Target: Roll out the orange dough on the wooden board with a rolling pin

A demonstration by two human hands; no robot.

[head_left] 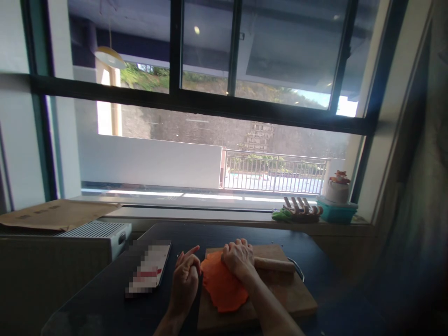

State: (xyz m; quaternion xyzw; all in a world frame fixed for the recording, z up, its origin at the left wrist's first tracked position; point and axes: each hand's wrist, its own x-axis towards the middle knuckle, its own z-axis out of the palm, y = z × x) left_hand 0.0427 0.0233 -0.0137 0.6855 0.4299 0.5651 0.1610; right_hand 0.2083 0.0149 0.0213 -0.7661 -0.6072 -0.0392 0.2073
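Note:
A flat orange sheet, which looks like dough or clay [226,287], lies on a wooden board [290,296]. My right hand [240,256] is over the sheet's upper right part, its fingers closed over the left end of a wooden rolling pin [275,264]. The pin's right end sticks out across the board. Beside the sheet's left edge is my left hand [185,277], some fingers bent and others stretched out and apart. Its bent fingertips are close to the edge; whether they touch it I cannot tell. Nothing shows in that hand.
The dark table [98,298] bears a phone or tablet [150,268] with a blurred screen, left of my hands. A metal handle [297,268] sticks out at the board's right. On the sill stand a teal box [338,212] and a brown rack [304,212]. Brown paper [59,212] covers a white appliance [121,238].

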